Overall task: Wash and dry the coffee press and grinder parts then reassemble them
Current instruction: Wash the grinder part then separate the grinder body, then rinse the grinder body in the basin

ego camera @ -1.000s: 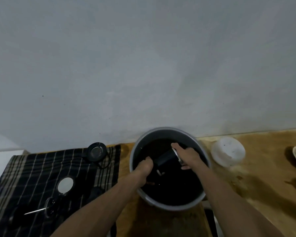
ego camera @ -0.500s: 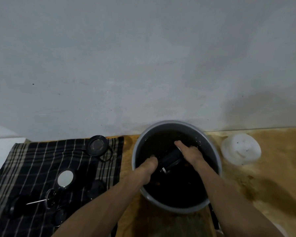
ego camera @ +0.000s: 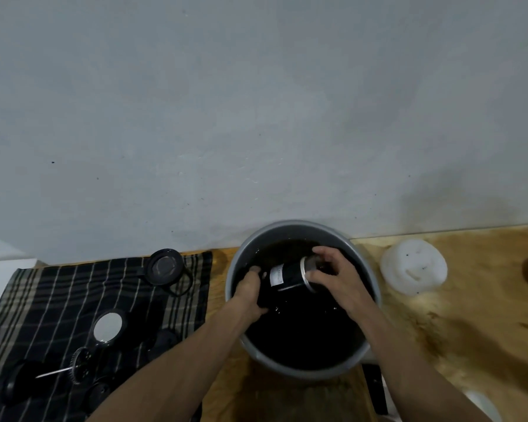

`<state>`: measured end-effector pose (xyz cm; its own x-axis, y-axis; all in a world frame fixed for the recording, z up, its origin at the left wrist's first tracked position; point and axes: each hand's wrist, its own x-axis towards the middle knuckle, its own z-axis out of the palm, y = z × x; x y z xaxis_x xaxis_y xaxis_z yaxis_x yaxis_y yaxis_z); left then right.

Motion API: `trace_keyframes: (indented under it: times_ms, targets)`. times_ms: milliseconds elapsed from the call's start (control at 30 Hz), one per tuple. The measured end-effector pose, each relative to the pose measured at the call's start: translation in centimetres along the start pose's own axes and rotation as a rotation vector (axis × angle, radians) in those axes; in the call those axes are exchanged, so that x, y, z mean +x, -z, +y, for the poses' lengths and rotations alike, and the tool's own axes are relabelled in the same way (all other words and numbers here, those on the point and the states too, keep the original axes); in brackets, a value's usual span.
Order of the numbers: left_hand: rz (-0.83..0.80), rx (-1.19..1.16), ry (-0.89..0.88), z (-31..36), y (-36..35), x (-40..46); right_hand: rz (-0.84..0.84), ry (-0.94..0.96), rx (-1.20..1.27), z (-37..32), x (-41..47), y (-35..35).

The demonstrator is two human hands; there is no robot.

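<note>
Grinder body (ego camera: 290, 277) — a black cylinder lying tilted over a grey basin (ego camera: 369, 269) — gripped at each end by left hand (ego camera: 250, 289) and right hand (ego camera: 333, 274).

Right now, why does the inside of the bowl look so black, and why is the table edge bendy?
In the head view the dim light leaves the gray bowl dark inside, so the black cylinder in both hands nearly blends in; only its silver ring glints. The wide-angle lens curves the wooden table edge, and a soft shadow falls on the wall at right.
</note>
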<state>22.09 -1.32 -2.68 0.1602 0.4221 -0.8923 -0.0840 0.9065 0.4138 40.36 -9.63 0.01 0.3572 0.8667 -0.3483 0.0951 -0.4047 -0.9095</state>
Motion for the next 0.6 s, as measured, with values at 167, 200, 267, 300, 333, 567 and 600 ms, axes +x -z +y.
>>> trace_keyframes:
  times_ms: [167,200,267,300,333,567,600]
  targets:
    - [0.046,-0.002,-0.232,1.1,-0.9,-1.3,-0.091,-0.006,0.01,0.4,-2.0,2.1]
    - [0.051,0.046,-0.306,1.4,-1.2,-1.5,-0.112,-0.033,0.002,0.6,-2.2,2.3]
    - [0.063,0.183,-0.49,2.1,-1.9,-2.7,-0.161,-0.063,-0.034,0.9,-2.6,2.3]
    - [0.059,0.242,-0.581,2.5,-2.4,-3.6,-0.186,-0.062,-0.059,1.0,-2.7,2.2]
    - [0.054,0.312,-0.671,2.9,-2.8,-4.7,-0.208,-0.056,-0.085,1.0,-2.6,2.0]
    - [-0.04,0.627,-1.078,5.5,-3.9,-9.4,-0.242,-0.038,-0.067,-0.8,-2.8,2.2]
    - [-0.061,0.608,-1.1,5.8,-3.9,-9.8,-0.244,-0.032,-0.041,-1.1,-2.9,2.4]
